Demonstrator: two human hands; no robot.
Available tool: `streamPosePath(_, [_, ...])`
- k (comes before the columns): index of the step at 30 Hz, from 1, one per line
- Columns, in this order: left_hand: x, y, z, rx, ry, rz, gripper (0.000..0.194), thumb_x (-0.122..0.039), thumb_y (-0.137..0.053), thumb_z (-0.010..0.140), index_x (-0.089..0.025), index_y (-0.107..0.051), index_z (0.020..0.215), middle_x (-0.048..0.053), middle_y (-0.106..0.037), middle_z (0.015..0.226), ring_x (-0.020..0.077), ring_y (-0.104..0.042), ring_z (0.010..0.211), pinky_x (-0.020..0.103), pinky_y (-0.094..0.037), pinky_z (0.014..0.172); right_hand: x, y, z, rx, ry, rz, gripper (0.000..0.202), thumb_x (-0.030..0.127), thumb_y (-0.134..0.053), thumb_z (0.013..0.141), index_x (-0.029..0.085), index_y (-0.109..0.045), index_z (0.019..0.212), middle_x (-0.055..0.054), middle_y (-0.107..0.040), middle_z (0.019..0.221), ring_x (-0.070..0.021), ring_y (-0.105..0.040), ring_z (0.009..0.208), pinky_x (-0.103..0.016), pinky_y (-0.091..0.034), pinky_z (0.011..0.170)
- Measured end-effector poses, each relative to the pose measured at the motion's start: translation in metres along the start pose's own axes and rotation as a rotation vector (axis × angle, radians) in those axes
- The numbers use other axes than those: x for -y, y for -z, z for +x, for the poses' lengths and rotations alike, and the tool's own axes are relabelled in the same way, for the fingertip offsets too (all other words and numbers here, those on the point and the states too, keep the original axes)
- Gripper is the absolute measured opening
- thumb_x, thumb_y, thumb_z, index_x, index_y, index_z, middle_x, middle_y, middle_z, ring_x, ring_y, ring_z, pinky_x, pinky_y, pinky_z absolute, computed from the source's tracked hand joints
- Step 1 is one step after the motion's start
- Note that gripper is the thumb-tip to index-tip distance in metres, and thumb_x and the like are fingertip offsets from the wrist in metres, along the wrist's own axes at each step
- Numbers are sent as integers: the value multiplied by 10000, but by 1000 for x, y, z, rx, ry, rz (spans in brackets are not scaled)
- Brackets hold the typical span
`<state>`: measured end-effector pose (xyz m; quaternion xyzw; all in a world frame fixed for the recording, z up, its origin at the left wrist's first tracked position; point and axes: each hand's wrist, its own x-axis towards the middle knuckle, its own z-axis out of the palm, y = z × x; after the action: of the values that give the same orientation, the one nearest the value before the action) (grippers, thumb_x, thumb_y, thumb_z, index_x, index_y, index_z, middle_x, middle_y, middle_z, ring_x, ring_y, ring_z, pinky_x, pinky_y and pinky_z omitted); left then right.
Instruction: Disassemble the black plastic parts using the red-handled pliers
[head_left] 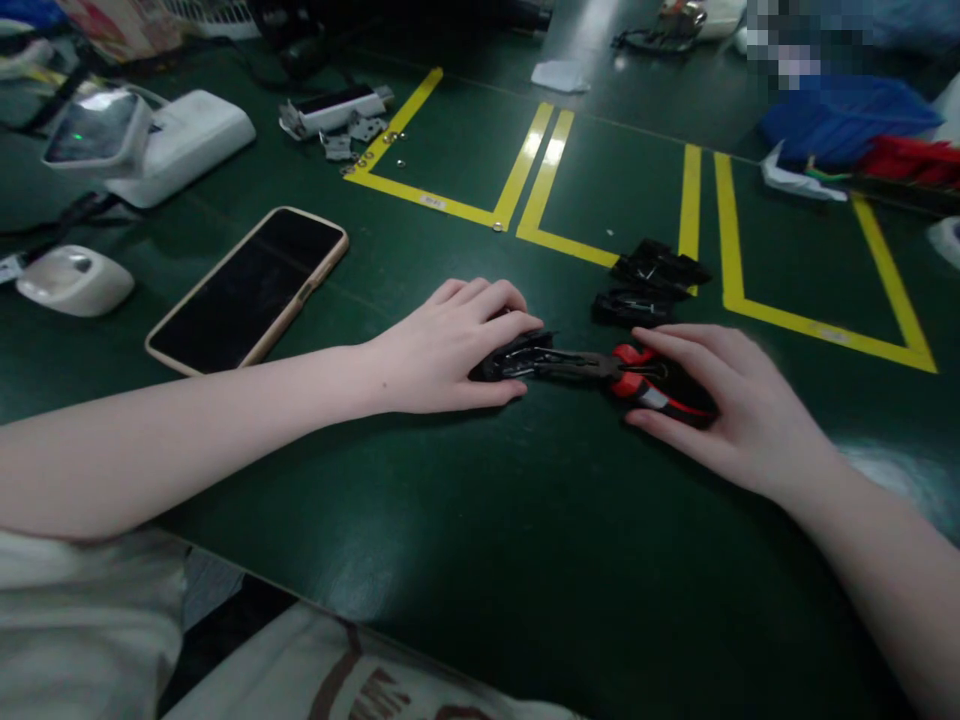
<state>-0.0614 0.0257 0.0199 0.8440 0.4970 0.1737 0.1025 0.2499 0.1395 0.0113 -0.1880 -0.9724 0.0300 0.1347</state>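
Observation:
My left hand (472, 345) is closed around a black plastic part (517, 358) with shiny metal pieces, pressing it on the green table. My right hand (735, 405) grips long-nose pliers (634, 378) with red and black handles. The jaws of the pliers point left and reach the metal at the right end of the black part; whether they clamp it I cannot tell. Just beyond the pliers lie two more black parts, one (658, 268) behind the other (634, 307). Most of the held part is hidden under my left fingers.
A phone (251, 290) lies left of my left forearm, near a white mouse-shaped device (75, 280). Yellow tape (442, 207) marks squares on the table (480, 560). Small metal pieces (337, 147) and rings sit at the back left. A blue bag (847, 115) and red bin (915, 160) stand back right.

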Motion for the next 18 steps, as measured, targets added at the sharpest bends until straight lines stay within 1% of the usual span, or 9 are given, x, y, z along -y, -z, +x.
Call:
streamPosePath(3, [0,-2,1,-1,-13,14,533,-442,-613,972,-106,-571,1384,174,-562,1359,322,-546,1202,481,-419,1044,2,3,-16,-73,-61,-71,586,483,-649,930,171,-544,1416,-199,-668,1214,-331,-680,1055,-465,-596,827])
streamPosePath(5, [0,-3,1,-3,-8,35,550,-450,-612,970,-100,-560,1391,182,-562,1365,326,-546,1202,482,-420,1046,4,5,-23,-159,-71,-124,491,392,-669,925,186,-583,1362,-189,-686,1173,-327,-695,1025,-452,-602,806])
streamPosePath(7, [-1,-3,1,-11,3,53,599,-464,-610,965,-86,-524,1421,196,-559,1376,334,-544,1214,487,-415,1053,6,5,-25,-202,-49,-157,428,341,-667,920,190,-604,1315,-183,-698,1139,-328,-704,989,-452,-608,771])
streamPosePath(8, [-1,-3,1,-15,9,58,628,-472,-612,961,-76,-501,1436,203,-555,1383,340,-543,1221,489,-415,1053,7,6,-24,-201,-34,-166,410,337,-665,919,185,-610,1295,-182,-702,1123,-326,-707,969,-446,-610,748])
streamPosePath(10, [-2,-3,2,-21,22,60,643,-481,-617,953,-69,-483,1428,207,-557,1376,342,-548,1213,485,-424,1033,10,7,-23,-186,-8,-179,401,386,-658,925,169,-616,1260,-180,-703,1092,-314,-709,926,-420,-607,693])
streamPosePath(12, [-3,-3,2,-23,33,55,568,-467,-618,952,-88,-517,1362,188,-575,1330,329,-563,1168,469,-441,991,13,9,-22,-158,-3,-196,475,499,-658,918,156,-613,1244,-174,-696,1073,-300,-706,893,-391,-599,642])
streamPosePath(14, [-3,-2,3,-21,38,41,442,-433,-608,959,-116,-564,1264,162,-594,1264,307,-570,1113,451,-453,951,15,11,-22,-139,-27,-200,589,606,-674,879,152,-609,1248,-167,-684,1076,-283,-701,871,-370,-595,605])
streamPosePath(16, [-1,-1,4,-22,36,9,358,-402,-603,962,-135,-589,1201,142,-599,1220,293,-567,1089,440,-458,936,16,12,-22,-141,-66,-171,606,601,-709,854,149,-613,1248,-155,-676,1075,-264,-697,859,-356,-602,603])
streamPosePath(18, [2,0,5,-10,32,-42,341,-404,-612,959,-150,-600,1186,127,-600,1208,286,-564,1090,432,-464,932,16,11,-21,-174,-86,-127,529,511,-748,848,161,-626,1225,-137,-676,1060,-246,-694,846,-346,-609,617])
